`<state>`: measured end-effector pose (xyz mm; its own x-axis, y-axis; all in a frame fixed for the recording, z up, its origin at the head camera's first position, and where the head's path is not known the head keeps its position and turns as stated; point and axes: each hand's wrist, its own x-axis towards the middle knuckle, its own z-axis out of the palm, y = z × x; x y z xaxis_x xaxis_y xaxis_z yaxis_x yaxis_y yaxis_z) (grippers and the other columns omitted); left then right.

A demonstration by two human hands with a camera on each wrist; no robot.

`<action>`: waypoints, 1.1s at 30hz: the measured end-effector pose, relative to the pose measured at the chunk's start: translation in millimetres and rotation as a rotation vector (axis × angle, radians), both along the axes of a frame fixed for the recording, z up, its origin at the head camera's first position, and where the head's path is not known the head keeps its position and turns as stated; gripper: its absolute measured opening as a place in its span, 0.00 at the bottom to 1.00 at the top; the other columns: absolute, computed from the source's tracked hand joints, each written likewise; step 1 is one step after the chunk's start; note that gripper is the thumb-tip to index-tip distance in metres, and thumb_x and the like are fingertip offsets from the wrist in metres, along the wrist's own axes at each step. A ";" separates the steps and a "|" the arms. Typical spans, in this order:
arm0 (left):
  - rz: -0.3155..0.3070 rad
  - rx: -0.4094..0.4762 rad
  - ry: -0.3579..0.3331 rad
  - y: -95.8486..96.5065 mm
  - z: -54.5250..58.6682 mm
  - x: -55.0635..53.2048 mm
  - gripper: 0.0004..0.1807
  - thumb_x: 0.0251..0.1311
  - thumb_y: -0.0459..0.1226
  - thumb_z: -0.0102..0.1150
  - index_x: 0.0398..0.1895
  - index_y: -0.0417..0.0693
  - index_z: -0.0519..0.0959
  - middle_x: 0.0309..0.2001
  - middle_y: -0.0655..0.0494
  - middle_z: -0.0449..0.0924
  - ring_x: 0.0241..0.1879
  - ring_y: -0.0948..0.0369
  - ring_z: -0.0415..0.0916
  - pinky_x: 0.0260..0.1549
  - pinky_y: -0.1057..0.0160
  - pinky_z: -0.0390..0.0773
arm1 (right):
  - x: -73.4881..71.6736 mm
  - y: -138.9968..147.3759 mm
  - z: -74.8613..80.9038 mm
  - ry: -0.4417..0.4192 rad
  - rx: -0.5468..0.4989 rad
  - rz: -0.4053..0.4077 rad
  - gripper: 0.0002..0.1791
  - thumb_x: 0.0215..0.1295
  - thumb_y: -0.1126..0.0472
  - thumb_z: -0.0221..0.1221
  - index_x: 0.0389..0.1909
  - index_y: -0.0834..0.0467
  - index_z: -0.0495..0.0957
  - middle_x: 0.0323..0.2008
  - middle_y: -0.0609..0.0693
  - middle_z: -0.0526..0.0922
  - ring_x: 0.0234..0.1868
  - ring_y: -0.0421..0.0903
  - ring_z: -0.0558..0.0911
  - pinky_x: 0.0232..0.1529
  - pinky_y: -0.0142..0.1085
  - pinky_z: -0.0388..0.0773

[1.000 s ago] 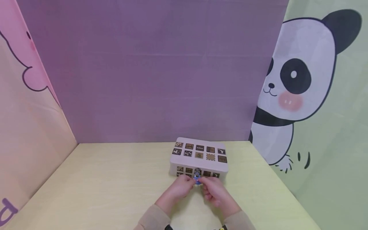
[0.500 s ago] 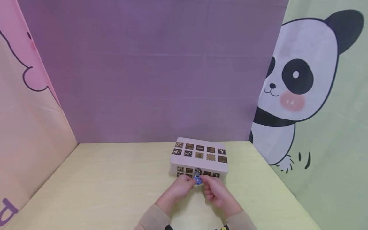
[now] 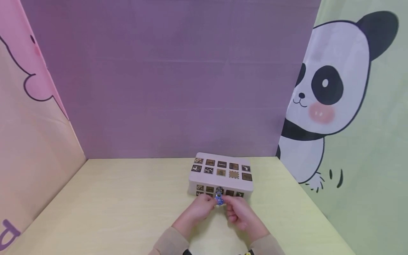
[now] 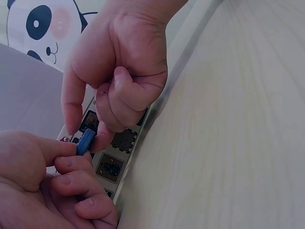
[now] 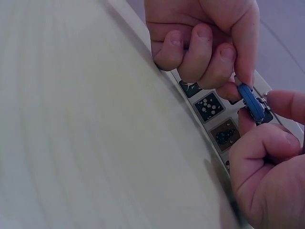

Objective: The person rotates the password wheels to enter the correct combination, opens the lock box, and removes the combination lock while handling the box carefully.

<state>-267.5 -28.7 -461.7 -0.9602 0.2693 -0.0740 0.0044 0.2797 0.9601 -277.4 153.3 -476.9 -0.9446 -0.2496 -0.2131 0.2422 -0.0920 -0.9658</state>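
A small blue padlock [image 3: 219, 200] hangs by its silvery shackle at the latch on the front of a pale tin box [image 3: 221, 180] with dark square pictures. My left hand [image 3: 200, 208] pinches the padlock between thumb and index finger from the left, as the right wrist view shows. From the other side, my right hand [image 3: 238, 211] has its thumb and index finger around the padlock [image 5: 252, 103]; the index fingertip is against it and the thumb tip close by the metal latch. The remaining fingers of both hands are curled in. The padlock's face is mostly hidden.
The box stands towards the back of a pale wooden table [image 3: 127, 202], its lid down. A purple cloth wall [image 3: 172, 78] rises behind it. Printed side panels flank the table, with a panda [image 3: 331, 71] on the right.
Over the padlock, my right thumb has drawn back slightly to the right, so more of its blue body shows. The left hand and the box stay where they were.
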 end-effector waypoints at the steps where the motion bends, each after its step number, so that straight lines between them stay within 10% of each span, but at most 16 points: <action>1: -0.001 0.001 0.001 0.1 -0.5 -0.2 0.18 0.73 0.38 0.53 0.21 0.44 0.72 0.16 0.63 0.62 0.13 0.68 0.55 0.11 0.71 0.56 | 0.1 -0.2 -0.3 0.003 0.000 0.003 0.10 0.71 0.55 0.60 0.32 0.57 0.78 0.16 0.39 0.63 0.16 0.34 0.60 0.16 0.25 0.56; 33: -0.014 0.006 -0.002 1.2 -0.1 -1.9 0.19 0.74 0.36 0.51 0.19 0.44 0.72 0.14 0.64 0.61 0.12 0.68 0.53 0.11 0.71 0.54 | -1.1 -5.3 -3.1 0.042 0.047 -0.030 0.09 0.67 0.58 0.61 0.36 0.61 0.78 0.18 0.40 0.62 0.17 0.36 0.60 0.16 0.26 0.57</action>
<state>-269.5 -27.5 -461.8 -0.9562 0.2831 -0.0741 0.0066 0.2740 0.9617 -278.4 148.0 -480.1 -0.9600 -0.2115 -0.1835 0.1988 -0.0532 -0.9786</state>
